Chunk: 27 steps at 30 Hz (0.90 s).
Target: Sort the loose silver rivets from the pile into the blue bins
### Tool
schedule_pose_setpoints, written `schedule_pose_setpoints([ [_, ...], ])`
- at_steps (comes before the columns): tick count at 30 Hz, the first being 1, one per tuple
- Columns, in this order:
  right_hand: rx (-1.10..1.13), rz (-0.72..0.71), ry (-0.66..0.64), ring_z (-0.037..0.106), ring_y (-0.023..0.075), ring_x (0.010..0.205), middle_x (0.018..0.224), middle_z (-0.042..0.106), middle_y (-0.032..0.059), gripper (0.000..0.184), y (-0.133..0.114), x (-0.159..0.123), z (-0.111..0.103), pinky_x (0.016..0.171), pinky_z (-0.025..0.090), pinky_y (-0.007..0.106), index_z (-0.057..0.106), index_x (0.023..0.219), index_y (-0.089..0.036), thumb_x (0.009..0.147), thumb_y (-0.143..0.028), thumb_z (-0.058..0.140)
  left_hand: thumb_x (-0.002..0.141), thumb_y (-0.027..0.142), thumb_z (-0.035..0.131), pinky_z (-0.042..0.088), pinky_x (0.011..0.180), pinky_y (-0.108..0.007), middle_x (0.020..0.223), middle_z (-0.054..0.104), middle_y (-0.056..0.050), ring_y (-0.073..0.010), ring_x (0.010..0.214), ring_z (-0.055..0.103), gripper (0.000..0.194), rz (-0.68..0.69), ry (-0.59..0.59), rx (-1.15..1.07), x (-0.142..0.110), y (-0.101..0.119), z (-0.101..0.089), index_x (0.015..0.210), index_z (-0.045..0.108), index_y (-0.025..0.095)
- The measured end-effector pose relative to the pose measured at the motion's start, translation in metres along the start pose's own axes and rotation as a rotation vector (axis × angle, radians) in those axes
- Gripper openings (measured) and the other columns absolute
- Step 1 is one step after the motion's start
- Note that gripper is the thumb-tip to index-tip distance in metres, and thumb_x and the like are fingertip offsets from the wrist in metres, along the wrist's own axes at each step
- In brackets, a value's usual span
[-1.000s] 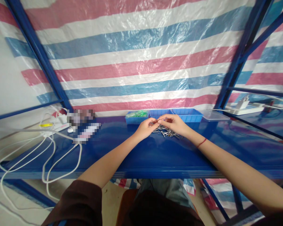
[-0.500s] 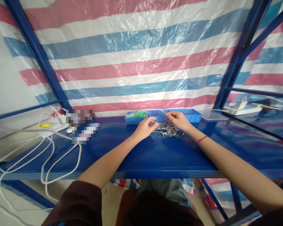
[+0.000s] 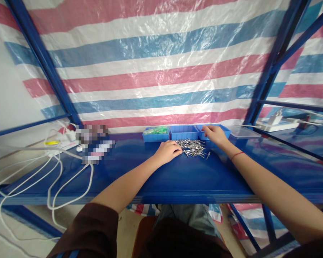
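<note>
A loose pile of thin silver metal pins, which look like blind rivets (image 3: 192, 147), lies on the blue tabletop. My left hand (image 3: 167, 152) rests at the pile's left edge, its fingers bent and their tips touching the nearest pieces; whatever is between them is too small to see. Over the right blue bin (image 3: 223, 132) is my right hand (image 3: 214, 135), fingers drawn together; anything they pinch is hidden. The middle blue bin (image 3: 183, 133) stands just behind the pile. One rivet (image 3: 208, 155) lies slightly apart at the pile's right.
The left blue bin (image 3: 156, 136) holds green and clear plastic packets. A clear plastic lid (image 3: 244, 132) lies right of the bins. White cables (image 3: 60, 172) and a power strip (image 3: 63, 141) occupy the left side; another power strip (image 3: 278, 124) is at the right. Blue frame posts flank the table.
My right hand has moved right from the middle bin to the right bin; the thin piece in its fingers no longer shows. My left hand has lowered to the pile, fingers closing.
</note>
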State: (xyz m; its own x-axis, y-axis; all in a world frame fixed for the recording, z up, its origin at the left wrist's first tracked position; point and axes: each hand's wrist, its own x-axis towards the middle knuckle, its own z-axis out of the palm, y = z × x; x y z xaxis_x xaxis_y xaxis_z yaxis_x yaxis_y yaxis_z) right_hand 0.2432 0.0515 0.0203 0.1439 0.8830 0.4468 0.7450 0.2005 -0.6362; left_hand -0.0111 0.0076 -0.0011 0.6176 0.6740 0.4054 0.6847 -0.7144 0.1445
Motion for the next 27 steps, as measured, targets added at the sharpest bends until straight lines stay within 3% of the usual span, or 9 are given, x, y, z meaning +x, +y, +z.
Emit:
schedule_pose_setpoints([
  [3, 0.036, -0.237, -0.173, 0.053, 0.0158, 0.059, 0.062, 0.063, 0.0037, 0.038, -0.016, -0.011, 0.005, 0.058, 0.038, 0.028, 0.066, 0.07, -0.015, 0.081, -0.045, 0.045, 0.086, 0.031, 0.053, 0.041, 0.085, -0.033, 0.096, 0.065, -0.003, -0.0191, 0.092, 0.057, 0.018, -0.004, 0.078, 0.001, 0.0, 0.002, 0.002, 0.084, 0.069, 0.024],
  [7, 0.111, -0.488, -0.472, 0.057, 0.0155, 0.065, 0.074, 0.068, 0.0035, 0.03, -0.035, -0.028, 0.013, 0.063, 0.042, 0.028, 0.069, 0.081, -0.016, 0.08, -0.041, 0.052, 0.087, 0.027, 0.048, 0.041, 0.08, -0.03, 0.091, 0.066, -0.004, -0.0177, 0.086, 0.059, 0.019, -0.014, 0.176, -0.033, -0.001, 0.002, -0.002, 0.086, 0.066, 0.021],
  [11, 0.06, -0.659, -0.544, 0.056, 0.0148, 0.066, 0.076, 0.067, 0.0047, 0.028, -0.047, -0.038, 0.018, 0.065, 0.043, 0.028, 0.07, 0.078, -0.017, 0.082, -0.037, 0.05, 0.089, 0.027, 0.045, 0.043, 0.075, -0.025, 0.088, 0.066, -0.003, -0.0148, 0.078, 0.061, 0.02, -0.003, 0.223, -0.157, -0.001, 0.001, -0.008, 0.086, 0.063, 0.02],
  [16, 0.137, -0.66, -0.55, 0.056, 0.0143, 0.065, 0.077, 0.067, 0.0051, 0.03, -0.051, -0.042, 0.022, 0.065, 0.043, 0.027, 0.07, 0.082, -0.017, 0.082, -0.041, 0.053, 0.088, 0.028, 0.048, 0.046, 0.076, -0.026, 0.089, 0.067, -0.004, -0.0163, 0.082, 0.062, 0.017, -0.046, 0.292, -0.255, 0.001, 0.005, -0.005, 0.089, 0.062, 0.02],
  [21, 0.213, -0.615, -0.527, 0.055, 0.0136, 0.064, 0.073, 0.066, 0.0046, 0.037, -0.052, -0.043, 0.025, 0.061, 0.041, 0.026, 0.069, 0.081, -0.015, 0.081, -0.048, 0.054, 0.082, 0.031, 0.057, 0.049, 0.075, -0.025, 0.088, 0.069, -0.004, -0.0149, 0.079, 0.065, 0.017, -0.124, 0.285, -0.469, 0.003, 0.006, -0.004, 0.092, 0.062, 0.018],
  [27, 0.278, -0.562, -0.53, 0.053, 0.0128, 0.062, 0.072, 0.065, 0.0038, 0.037, -0.056, -0.046, 0.025, 0.06, 0.041, 0.027, 0.067, 0.079, -0.015, 0.077, -0.05, 0.057, 0.083, 0.03, 0.054, 0.049, 0.075, -0.025, 0.086, 0.069, -0.003, -0.0141, 0.078, 0.064, 0.015, -0.12, 0.319, -0.476, 0.002, 0.008, -0.009, 0.086, 0.063, 0.018],
])
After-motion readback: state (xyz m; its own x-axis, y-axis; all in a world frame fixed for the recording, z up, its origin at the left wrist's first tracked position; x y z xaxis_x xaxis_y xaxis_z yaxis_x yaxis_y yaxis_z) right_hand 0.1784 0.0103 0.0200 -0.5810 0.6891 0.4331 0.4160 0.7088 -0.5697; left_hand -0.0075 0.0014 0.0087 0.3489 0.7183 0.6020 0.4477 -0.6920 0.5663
